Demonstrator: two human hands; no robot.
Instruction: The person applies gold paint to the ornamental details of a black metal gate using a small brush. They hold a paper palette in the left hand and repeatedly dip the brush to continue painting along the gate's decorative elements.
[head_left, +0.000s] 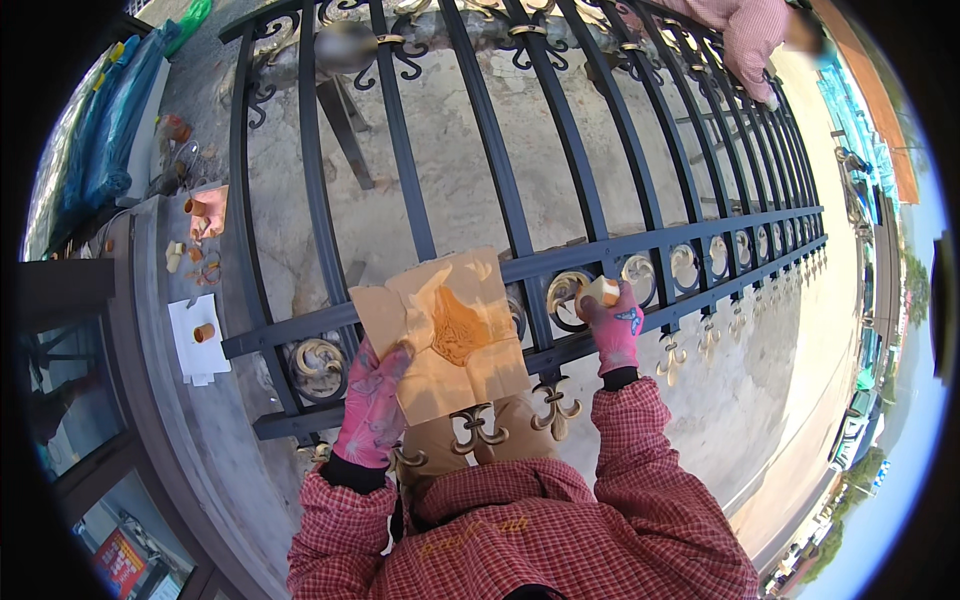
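Observation:
My left hand (372,405), in a pink glove, is closed on the left edge of a creased piece of brown cardboard (485,388). A wet orange-gold patch of paint (457,335) is smeared over its middle. In my right hand (614,332), also pink-gloved, is a small pale sponge (600,291), pinched at the fingertips. The sponge is beside a round scroll (567,297) on the dark metal fence panel (480,150) lying in front of me; whether they touch I cannot tell. Several scrolls and the fleur-de-lis tips (556,410) look gold.
A co-worker's checkered sleeve (752,45) and hand reach over the panel's far right end. On the ground at left are a white sheet (195,350) with a small brown cup (204,332), and a pinkish sheet (212,222) with another cup. A dark support leg (345,135) stands under the panel.

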